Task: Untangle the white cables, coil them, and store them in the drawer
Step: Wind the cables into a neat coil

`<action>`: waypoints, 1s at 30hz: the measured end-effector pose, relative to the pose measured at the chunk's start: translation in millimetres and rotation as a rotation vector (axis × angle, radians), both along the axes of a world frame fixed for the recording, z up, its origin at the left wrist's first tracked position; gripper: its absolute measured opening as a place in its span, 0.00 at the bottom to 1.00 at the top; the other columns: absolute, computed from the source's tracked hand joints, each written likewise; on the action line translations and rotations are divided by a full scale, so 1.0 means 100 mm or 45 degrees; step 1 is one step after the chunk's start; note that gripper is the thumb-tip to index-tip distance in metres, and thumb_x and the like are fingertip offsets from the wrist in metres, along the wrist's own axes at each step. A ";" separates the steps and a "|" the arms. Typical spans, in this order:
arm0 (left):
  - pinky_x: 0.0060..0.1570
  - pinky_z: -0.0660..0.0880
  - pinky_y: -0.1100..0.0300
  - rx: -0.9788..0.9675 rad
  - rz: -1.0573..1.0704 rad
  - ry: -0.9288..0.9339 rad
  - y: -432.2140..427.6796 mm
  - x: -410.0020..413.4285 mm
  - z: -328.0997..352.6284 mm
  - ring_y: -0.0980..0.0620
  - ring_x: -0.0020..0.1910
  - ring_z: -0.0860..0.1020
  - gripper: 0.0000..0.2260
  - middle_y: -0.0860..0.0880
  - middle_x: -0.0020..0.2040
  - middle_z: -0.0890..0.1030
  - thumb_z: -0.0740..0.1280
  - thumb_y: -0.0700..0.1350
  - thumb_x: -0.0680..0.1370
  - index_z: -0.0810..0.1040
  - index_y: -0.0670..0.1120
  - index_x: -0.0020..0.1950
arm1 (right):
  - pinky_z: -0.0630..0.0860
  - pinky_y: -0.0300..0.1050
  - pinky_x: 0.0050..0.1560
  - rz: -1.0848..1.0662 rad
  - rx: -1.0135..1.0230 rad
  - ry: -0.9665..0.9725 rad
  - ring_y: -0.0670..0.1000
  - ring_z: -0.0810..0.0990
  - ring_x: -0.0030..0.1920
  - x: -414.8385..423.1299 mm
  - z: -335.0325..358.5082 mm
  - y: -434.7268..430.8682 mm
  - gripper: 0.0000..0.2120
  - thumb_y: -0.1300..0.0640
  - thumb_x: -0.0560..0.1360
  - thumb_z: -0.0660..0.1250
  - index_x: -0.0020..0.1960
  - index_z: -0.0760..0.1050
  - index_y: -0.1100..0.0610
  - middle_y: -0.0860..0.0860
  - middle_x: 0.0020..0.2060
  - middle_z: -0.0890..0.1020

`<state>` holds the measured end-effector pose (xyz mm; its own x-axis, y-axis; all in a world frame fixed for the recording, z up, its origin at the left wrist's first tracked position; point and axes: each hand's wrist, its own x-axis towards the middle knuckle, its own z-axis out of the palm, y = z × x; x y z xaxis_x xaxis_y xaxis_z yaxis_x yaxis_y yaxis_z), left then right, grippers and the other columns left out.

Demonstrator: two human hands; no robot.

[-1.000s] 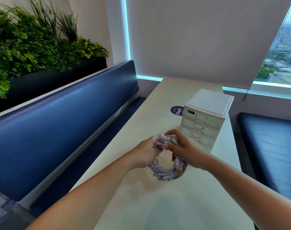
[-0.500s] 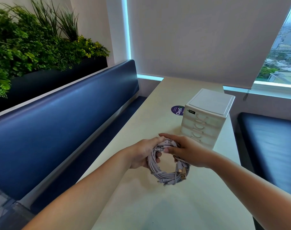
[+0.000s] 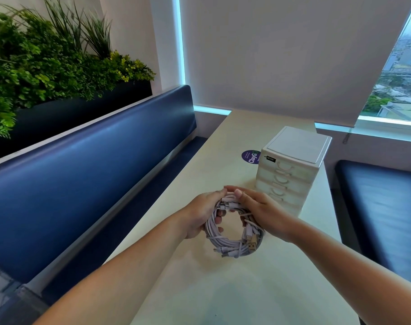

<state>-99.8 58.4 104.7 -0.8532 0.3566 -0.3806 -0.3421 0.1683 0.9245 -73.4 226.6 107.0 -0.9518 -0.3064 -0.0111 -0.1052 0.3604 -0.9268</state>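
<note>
now, coiled white cables [image 3: 232,242] between palms, left hand [image 3: 201,214] gripping, right hand [image 3: 262,211] gripping

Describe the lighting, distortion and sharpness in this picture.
Head view: daylight enters from the window at right, and a cyan glow edges the blind; the wide lens tilts the window's edge and stretches the forearms near the bottom; the cables are sharp, with a soft shadow below them on the table.

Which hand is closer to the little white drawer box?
The right hand: it grips the right side of the cable coil, just in front of the drawer box. The left hand grips its left side, farther away.
</note>
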 end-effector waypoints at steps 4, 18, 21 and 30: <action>0.26 0.70 0.63 0.049 0.053 0.005 0.05 0.01 0.01 0.54 0.26 0.66 0.14 0.49 0.30 0.69 0.56 0.53 0.84 0.74 0.45 0.50 | 0.70 0.38 0.63 -0.025 -0.102 -0.061 0.40 0.77 0.59 -0.01 -0.01 -0.01 0.19 0.47 0.82 0.47 0.67 0.71 0.45 0.43 0.59 0.80; 0.41 0.79 0.55 -0.152 -0.195 -0.061 0.02 -0.06 0.11 0.51 0.33 0.79 0.22 0.49 0.38 0.77 0.53 0.64 0.81 0.79 0.50 0.53 | 0.72 0.37 0.61 -0.038 -0.177 -0.187 0.39 0.76 0.57 -0.07 -0.03 0.01 0.22 0.52 0.81 0.58 0.73 0.59 0.44 0.43 0.57 0.79; 0.42 0.77 0.58 -0.306 -0.237 0.043 0.04 -0.08 0.09 0.53 0.35 0.79 0.23 0.50 0.41 0.78 0.56 0.67 0.79 0.79 0.51 0.57 | 0.65 0.45 0.71 0.006 -0.141 -0.189 0.43 0.71 0.67 -0.04 -0.05 -0.01 0.25 0.46 0.79 0.57 0.74 0.62 0.50 0.47 0.69 0.71; 0.29 0.73 0.63 -0.172 -0.158 0.122 -0.01 -0.14 -0.01 0.55 0.28 0.67 0.24 0.50 0.36 0.70 0.59 0.64 0.79 0.76 0.44 0.59 | 0.79 0.44 0.44 -0.026 -0.402 -0.442 0.50 0.84 0.42 -0.06 -0.05 0.09 0.14 0.56 0.83 0.52 0.58 0.76 0.53 0.52 0.46 0.85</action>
